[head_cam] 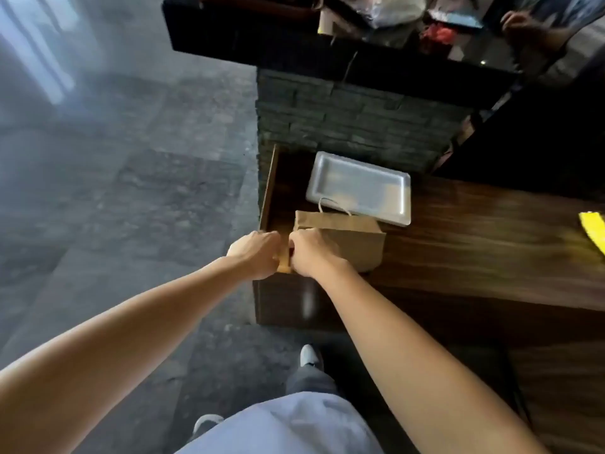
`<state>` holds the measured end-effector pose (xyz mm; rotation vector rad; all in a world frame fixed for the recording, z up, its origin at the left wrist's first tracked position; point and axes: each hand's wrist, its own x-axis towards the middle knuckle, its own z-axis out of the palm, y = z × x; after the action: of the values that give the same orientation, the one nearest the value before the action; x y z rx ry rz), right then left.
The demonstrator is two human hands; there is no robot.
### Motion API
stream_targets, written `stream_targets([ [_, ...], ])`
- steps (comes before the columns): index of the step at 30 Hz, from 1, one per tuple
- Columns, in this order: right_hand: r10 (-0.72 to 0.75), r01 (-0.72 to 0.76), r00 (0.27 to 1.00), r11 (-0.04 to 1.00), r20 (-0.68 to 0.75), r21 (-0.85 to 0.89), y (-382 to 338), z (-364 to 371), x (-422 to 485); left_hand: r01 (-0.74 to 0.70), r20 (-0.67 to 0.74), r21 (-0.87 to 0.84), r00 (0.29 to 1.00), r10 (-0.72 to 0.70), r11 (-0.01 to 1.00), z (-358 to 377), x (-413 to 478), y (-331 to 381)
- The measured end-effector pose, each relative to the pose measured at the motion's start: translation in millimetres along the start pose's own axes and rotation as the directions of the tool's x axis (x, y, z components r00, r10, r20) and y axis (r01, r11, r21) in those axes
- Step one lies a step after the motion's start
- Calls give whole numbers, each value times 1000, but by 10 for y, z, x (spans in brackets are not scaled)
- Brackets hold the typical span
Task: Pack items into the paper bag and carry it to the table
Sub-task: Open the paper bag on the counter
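Bag: brown paper bag stands near the left end of the wooden table, its far side just in front of a white rectangular tray.
Handle: one thin cord loop rises from the far edge of the bag and shows against the tray; a near loop is not visible.
Left hand: the left hand is clenched on the bag's near left corner, knuckles up.
Right hand: the right hand is closed on the same edge, just beside the left hand; the two nearly touch.
Contents: the bag's inside is hidden, so I cannot tell whether anything is packed.
Stiffness: the paper probably creases and holds a fold; the walls look thin and will buckle if squeezed.
Weight: likely light on its own; the load would decide the rest.
Grip surface: dry and matte, so slipping seems unlikely; tearing at the rim is the greater risk.
Where to hold: pinch the rim to open it, and for carrying take the cord loops or support the base.
Surroundings: a stone-faced counter rises beyond the tray; a yellow object lies at the far right edge.
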<state>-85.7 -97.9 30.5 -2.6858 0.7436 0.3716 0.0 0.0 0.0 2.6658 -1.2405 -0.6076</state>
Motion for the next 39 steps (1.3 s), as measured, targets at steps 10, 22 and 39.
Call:
stream_targets([
  [10,-38,35,966,999,-254,-18,1635,127,399,-83,-197,126,975,107,989,284,688,843],
  [22,259,-179,963,826,-77,535,2350,132,576,197,-249,-356,922,-296,913,419,820,356],
  [39,489,-341,825,30,284,939,2220,43,574,405,324,-898,874,-363,172,186,1021,433],
])
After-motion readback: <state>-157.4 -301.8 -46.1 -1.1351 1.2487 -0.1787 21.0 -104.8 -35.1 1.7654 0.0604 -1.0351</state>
